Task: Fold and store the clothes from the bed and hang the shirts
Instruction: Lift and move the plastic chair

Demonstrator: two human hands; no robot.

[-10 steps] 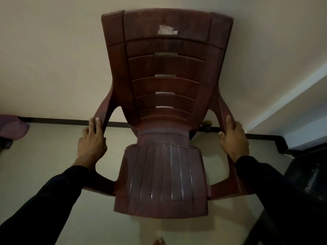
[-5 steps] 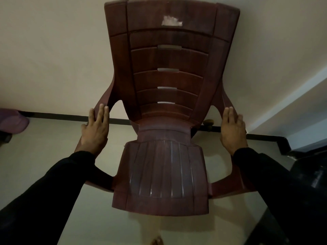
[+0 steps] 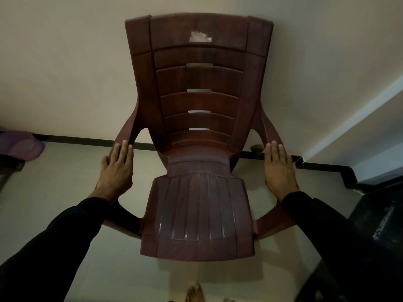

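A dark brown plastic armchair (image 3: 198,149) stands in front of me, its back against the cream wall. My left hand (image 3: 116,171) rests flat on the chair's left armrest, fingers straight and pointing toward the wall. My right hand (image 3: 279,168) lies flat on the right armrest in the same way. Both arms wear black sleeves. No clothes, shirts or bed show in this view.
A purple object (image 3: 20,144) sits at the far left by the black skirting (image 3: 82,140). A dark piece of furniture (image 3: 375,225) fills the lower right. A small round brown thing (image 3: 256,148) lies behind the chair. My bare toes (image 3: 195,293) show at the bottom edge.
Both hands have gone from gripping the armrests with curled fingers to lying flat on them. The chair sits lower in the view than half a second ago.
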